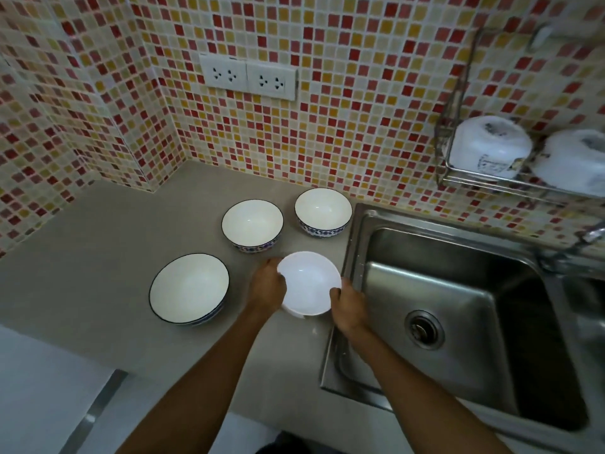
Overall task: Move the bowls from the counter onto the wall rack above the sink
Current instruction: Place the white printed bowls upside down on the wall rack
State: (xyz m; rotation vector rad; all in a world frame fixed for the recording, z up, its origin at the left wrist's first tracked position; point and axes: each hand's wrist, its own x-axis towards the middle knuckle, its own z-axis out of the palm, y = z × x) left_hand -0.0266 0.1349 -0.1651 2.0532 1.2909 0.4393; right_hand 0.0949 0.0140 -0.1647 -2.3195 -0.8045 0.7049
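Observation:
A plain white bowl [309, 283] is gripped from both sides, just left of the sink's edge: my left hand [267, 285] holds its left rim and my right hand [348, 308] its right rim. Three blue-rimmed white bowls rest upright on the grey counter [108, 231]: a large one [189, 287] to the left, a second [252, 224] behind the held bowl, and a third [323, 212] by the wall. The wire wall rack [484, 180] hangs at the upper right, with two white bowls [489, 145] [576, 158] upside down in it.
A steel sink [458, 322] with a drain [424, 329] fills the right side, and a tap [592, 234] sticks out at the far right. Two white wall sockets [248, 77] sit on the mosaic tile wall above the counter.

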